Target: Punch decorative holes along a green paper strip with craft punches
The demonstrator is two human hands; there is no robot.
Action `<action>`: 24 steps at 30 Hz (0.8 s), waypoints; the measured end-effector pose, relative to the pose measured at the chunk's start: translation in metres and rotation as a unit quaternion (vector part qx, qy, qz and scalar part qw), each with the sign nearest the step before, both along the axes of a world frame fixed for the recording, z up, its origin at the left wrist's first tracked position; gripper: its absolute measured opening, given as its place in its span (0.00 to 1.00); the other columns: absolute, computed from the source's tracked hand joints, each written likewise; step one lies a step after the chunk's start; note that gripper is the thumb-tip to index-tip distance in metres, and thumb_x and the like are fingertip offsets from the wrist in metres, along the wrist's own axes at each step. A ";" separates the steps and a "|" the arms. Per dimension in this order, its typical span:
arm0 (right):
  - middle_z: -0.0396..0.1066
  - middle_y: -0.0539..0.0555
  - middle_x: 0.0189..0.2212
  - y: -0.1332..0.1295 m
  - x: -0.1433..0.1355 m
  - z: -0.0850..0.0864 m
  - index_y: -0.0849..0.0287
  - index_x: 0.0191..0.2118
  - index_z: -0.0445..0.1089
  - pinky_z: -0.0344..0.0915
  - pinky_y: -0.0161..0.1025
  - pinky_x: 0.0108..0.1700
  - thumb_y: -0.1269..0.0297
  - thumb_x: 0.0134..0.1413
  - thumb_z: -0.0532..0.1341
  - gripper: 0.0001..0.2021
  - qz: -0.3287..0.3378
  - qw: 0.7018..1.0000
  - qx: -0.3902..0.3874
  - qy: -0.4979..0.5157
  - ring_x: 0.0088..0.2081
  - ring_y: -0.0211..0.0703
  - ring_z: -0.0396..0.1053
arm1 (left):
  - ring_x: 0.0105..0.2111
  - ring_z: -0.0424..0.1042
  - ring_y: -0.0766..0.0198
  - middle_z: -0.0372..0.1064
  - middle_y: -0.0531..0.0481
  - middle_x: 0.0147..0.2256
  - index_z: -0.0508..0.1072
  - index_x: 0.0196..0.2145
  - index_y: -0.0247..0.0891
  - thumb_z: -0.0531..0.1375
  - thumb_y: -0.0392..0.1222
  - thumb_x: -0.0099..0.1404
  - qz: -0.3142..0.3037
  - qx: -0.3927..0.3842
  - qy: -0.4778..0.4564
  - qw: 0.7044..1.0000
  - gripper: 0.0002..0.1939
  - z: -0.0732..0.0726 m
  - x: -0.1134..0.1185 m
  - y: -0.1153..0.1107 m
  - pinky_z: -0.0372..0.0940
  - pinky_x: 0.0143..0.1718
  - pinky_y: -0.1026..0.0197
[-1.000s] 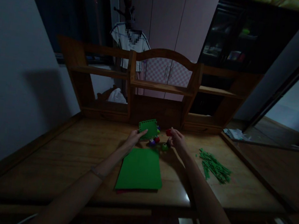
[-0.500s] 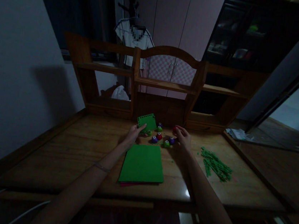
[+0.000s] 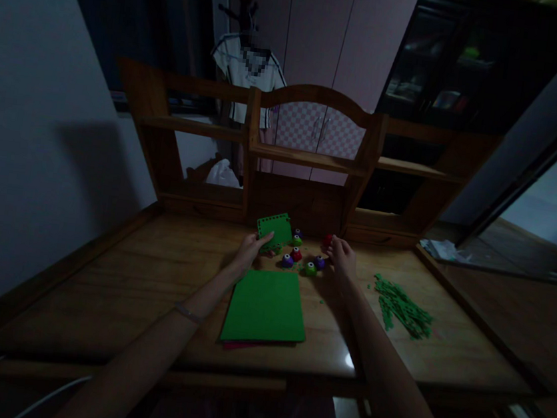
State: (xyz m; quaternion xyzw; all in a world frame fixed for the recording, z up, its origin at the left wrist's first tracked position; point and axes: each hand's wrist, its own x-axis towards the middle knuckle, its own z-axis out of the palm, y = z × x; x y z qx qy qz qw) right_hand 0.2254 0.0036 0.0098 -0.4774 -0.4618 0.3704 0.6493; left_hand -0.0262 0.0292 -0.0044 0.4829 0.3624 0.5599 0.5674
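Observation:
My left hand (image 3: 249, 251) is closed on a small green foam or paper sheet (image 3: 276, 229), thumb on top, with a row of notches along its far edge. Near the sheet's lower right edge sits a green craft punch (image 3: 278, 248). In my right hand (image 3: 342, 256) the fingers pinch a small red craft punch (image 3: 328, 241), partly hidden by them. Between the hands stand several more punches, among them a second red punch (image 3: 296, 254), a purple punch (image 3: 287, 261) and another green punch (image 3: 310, 268). Tiny green bits lie around them.
A stack of large green sheets (image 3: 267, 308) lies nearer me, with a pink edge showing underneath. Right of my right arm is a pile of notched green strips (image 3: 403, 307). A wooden shelf unit (image 3: 308, 162) rises at the back of the wooden table (image 3: 151, 268).
My right hand and the red punch have shifted very slightly, the fingers turning a little. The left hand and its sheet have barely moved.

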 end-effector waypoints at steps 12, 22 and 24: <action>0.65 0.51 0.16 -0.010 0.003 0.004 0.64 0.27 0.69 0.53 0.32 0.19 0.37 0.49 0.51 0.30 -0.064 0.997 0.011 -0.034 0.16 0.33 0.56 | 0.21 0.70 0.65 0.75 0.44 0.30 0.72 0.36 0.30 0.65 0.51 0.52 0.001 0.001 -0.010 1.000 0.21 -0.002 0.001 0.002 0.68 0.23 0.62; 0.65 0.50 0.17 -0.009 0.002 0.003 0.61 0.28 0.66 0.57 0.31 0.18 0.37 0.50 0.51 0.28 -0.077 0.997 0.027 -0.004 0.17 0.33 0.59 | 0.21 0.71 0.65 0.74 0.43 0.30 0.72 0.34 0.30 0.65 0.51 0.51 -0.001 0.004 -0.016 1.000 0.20 0.000 0.001 0.000 0.68 0.21 0.63; 0.65 0.49 0.17 -0.009 0.002 0.004 0.61 0.29 0.66 0.57 0.31 0.18 0.37 0.50 0.50 0.28 -0.080 0.996 0.033 -0.006 0.16 0.33 0.60 | 0.20 0.70 0.65 0.74 0.43 0.30 0.72 0.33 0.30 0.65 0.50 0.51 0.002 0.000 -0.021 1.000 0.19 0.001 0.000 0.000 0.67 0.21 0.63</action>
